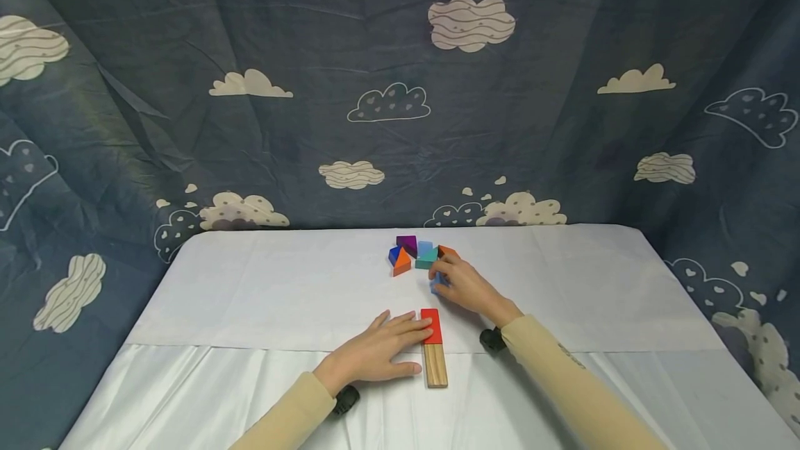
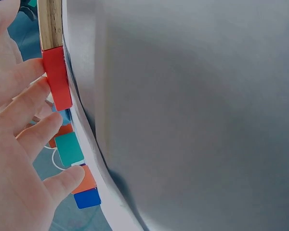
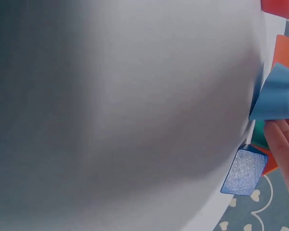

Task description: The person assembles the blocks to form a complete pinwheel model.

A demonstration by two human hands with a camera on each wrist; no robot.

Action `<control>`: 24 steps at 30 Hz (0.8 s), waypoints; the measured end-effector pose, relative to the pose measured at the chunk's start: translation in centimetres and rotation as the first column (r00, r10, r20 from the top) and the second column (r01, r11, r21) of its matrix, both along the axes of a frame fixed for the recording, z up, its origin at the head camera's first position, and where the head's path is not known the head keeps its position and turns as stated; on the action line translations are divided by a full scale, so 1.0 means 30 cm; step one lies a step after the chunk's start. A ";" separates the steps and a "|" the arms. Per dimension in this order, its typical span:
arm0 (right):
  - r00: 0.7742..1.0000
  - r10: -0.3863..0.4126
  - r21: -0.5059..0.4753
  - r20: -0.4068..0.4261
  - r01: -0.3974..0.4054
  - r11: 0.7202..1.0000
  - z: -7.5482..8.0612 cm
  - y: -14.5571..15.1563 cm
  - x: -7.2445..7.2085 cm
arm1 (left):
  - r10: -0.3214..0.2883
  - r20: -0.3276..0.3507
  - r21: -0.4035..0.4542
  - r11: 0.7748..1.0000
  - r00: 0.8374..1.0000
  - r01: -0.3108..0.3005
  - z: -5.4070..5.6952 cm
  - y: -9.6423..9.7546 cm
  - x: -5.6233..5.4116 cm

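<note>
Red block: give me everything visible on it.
The red block is a plain rectangular piece with flat faces and straight edges, longer than wide, evenly coloured and apparently painted. It lies flat on the white cloth, long side running away from the person. Its near end meets a wood-grained piece, in line with it; its far end is free. The left hand comes from its left, fingertips appearing to touch its edge. No damage shows.

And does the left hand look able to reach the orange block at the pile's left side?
Probably yes: only bare cloth lies between the left hand and that orange block, and the right hand is off to the side.
</note>
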State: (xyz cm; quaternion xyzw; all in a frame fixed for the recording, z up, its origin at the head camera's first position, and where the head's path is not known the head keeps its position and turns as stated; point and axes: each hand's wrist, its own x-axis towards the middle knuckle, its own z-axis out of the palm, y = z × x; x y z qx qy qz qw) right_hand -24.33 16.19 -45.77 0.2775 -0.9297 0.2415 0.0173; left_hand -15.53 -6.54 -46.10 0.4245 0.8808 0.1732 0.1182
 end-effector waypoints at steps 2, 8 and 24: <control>1.000 0.002 -0.019 0.015 -0.002 1.000 0.002 0.003 0.002 | -0.001 0.000 0.003 1.000 1.000 0.001 0.000 0.000 0.000; 0.998 0.019 -0.075 0.058 -0.014 0.997 0.010 0.007 0.013 | -0.004 -0.005 0.007 1.000 1.000 0.004 0.000 -0.001 0.001; 0.980 0.092 -0.128 0.178 -0.070 0.989 0.018 -0.025 0.043 | 0.002 -0.001 0.004 1.000 1.000 -0.002 0.002 0.000 0.003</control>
